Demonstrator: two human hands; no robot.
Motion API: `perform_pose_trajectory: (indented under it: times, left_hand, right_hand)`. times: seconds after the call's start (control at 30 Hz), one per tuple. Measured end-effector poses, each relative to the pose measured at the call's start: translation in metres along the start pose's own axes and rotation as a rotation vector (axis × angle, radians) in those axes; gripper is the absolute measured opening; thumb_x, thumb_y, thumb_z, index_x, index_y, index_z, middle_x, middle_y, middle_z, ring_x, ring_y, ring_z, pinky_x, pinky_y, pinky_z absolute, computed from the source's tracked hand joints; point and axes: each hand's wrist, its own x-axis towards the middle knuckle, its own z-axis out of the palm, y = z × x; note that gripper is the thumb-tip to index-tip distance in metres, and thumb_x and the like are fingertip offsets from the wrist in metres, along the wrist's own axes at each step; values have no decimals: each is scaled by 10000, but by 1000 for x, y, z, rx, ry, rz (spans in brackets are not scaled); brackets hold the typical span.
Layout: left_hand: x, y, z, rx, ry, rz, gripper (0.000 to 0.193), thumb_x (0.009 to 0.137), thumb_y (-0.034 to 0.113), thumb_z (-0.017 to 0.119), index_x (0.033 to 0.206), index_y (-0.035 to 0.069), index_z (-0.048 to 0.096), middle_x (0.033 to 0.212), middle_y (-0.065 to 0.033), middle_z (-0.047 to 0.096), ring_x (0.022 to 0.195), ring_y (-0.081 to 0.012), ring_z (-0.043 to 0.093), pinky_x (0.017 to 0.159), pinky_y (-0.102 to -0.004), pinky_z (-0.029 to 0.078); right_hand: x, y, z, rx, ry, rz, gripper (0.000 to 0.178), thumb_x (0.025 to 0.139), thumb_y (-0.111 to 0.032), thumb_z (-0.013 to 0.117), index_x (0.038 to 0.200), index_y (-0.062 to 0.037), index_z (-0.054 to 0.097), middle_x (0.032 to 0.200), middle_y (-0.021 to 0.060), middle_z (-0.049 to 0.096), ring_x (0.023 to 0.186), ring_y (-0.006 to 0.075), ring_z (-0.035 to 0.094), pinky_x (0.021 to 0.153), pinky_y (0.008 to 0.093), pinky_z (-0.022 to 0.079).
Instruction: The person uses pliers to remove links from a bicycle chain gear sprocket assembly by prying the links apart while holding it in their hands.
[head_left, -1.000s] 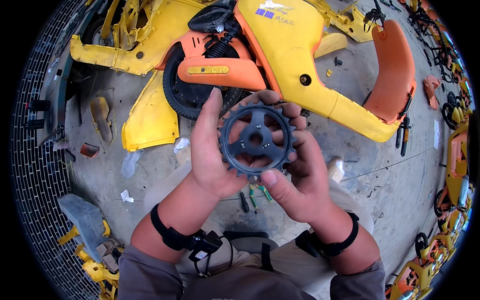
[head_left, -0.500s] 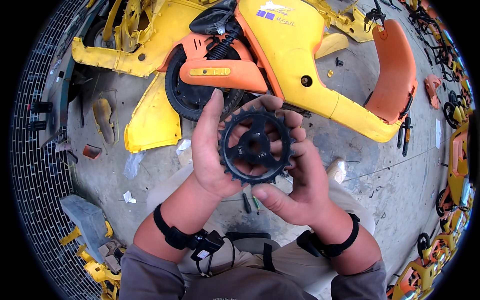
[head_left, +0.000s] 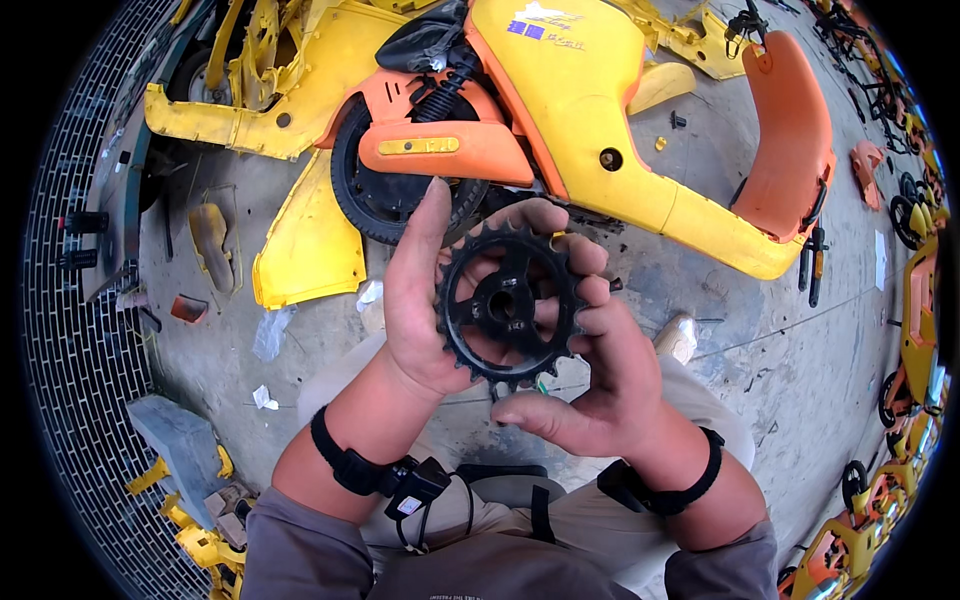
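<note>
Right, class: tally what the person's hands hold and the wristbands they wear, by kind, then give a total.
Black toothed sprocket, held by left hand and right hand: 1
Black wristbands, left and right: 2
Total: 3

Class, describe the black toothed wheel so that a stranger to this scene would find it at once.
Start at the big yellow and orange scooter body lying on the concrete floor. Just below it, the left hand and right hand hold up the black sprocket between them. It alone is round, spoked and ringed with teeth.
</note>
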Motion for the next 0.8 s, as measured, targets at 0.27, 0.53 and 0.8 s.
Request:
perform_pose_trajectory:
  times: [0.27,0.53,0.8]
  left_hand:
    - [3,-3,3,74,144,38,796,1031,704,280,1376,24,509,1339,-271,591,1216,-406,627,948,-552,582]
    - [8,-6,6,129,178,100,686,1071,592,332,1424,22,478,1333,-262,577,1271,-405,582,991,-522,580]
    - [7,-4,5,278,214,132,758,1059,648,267,1458,34,463,1387,-212,562,1332,-392,527,1039,-508,539]
  right_hand:
    - [-1,3,-4,91,-25,140,673,802,-244,910,1234,28,472,1095,166,659,810,230,734,648,324,591]
    - [-2,2,-7,426,-3,434,573,903,-224,823,1282,4,460,1199,111,624,1030,176,661,817,319,571]
    - [6,4,-6,750,48,551,509,1012,-332,679,1337,-12,453,1115,101,637,909,144,635,756,293,528]
